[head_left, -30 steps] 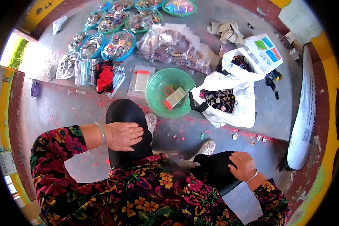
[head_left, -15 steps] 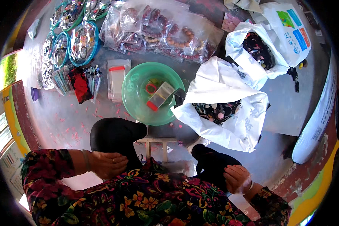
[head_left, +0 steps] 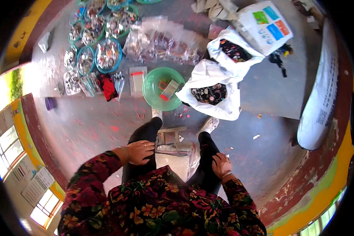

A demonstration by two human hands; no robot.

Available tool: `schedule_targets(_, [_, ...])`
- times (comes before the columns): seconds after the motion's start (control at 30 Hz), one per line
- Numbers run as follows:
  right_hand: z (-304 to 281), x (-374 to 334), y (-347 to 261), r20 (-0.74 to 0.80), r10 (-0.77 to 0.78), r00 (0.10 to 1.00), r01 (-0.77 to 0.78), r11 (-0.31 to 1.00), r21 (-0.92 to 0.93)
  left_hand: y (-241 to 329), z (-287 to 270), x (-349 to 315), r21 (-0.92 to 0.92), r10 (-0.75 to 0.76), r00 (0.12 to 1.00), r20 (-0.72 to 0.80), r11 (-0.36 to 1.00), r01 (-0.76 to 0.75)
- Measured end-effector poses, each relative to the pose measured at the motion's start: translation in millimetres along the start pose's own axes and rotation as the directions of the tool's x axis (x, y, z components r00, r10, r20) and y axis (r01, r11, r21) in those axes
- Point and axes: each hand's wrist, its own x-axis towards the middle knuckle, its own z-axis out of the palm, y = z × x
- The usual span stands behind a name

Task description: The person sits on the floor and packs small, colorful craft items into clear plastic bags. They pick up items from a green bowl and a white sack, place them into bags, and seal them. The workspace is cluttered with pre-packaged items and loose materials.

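My left hand point(head_left: 141, 152) lies on my left thigh point(head_left: 143, 135), fingers stretched toward its inner side and nothing in them. On the other leg rests my right hand point(head_left: 222, 164), fingers laid over the dark trousers, also without anything held. In front of my feet stands a green plastic basin point(head_left: 148, 91). Inside it are a clear box with a red end point(head_left: 170, 89) and a small red ring point(head_left: 162, 85). To its right, an open white sack point(head_left: 233, 103) holds a heap of mostly dark small pieces point(head_left: 209, 94); a similar sack point(head_left: 244, 67) sits behind.
A small wooden stool point(head_left: 172, 131) and a pale padded seat point(head_left: 173, 163) show between my legs. Round trays point(head_left: 107, 55) of small items, bagged beads point(head_left: 165, 43) and a flat plastic pack point(head_left: 137, 80) lie farther off. A long white sack point(head_left: 318, 98) lies at right.
The view has drawn back, so the basin and sacks look smaller and more of my legs and seat shows. Both hands remain on my thighs, now appearing higher and closer together.
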Motion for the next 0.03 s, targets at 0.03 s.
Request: schedule_targets(0.03, [20.3,-17.1,7.0,0.0,0.129,0.992,-0.129,0.991,-0.044,17.7,3.4,14.1,0.064,-0.062,0.998,0.012,0.996,0.061])
